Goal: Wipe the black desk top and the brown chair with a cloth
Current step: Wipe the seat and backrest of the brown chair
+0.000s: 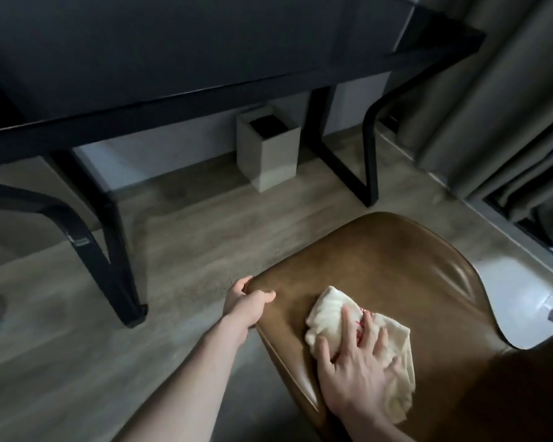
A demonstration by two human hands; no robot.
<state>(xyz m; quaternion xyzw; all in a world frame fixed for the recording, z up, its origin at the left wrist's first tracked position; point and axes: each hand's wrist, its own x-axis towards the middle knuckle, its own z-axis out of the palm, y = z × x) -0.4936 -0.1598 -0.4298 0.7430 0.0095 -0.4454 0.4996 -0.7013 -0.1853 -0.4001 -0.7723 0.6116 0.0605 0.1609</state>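
Your left hand [248,303], at the end of a forearm that ran up from the lower edge of the view, was curled round the left front corner of the brown chair [380,269], thumb on top of the seat edge and fingers wrapped under it: a narrow, closed grip that looked like a steadying hold. Just to its right on the seat, your right hand [356,366] lay flat with fingers spread and nearly straight, palm pressing the cream cloth [336,309] onto the leather; that grip was wide, pinning the cloth rather than clutching it. Bunched cloth stuck out beyond your fingertips toward the front of the seat and also trailed out to the right of the palm. Most of the unwiped-looking seat lay ahead and to the right of that hand, its long axis running away from you toward the far rounded rim, so I judged the next stroke should push forward and rightward. Beyond the chair stood the black table [205,52], well apart from both hands, with a pale bin [270,154] on the floor beneath it.
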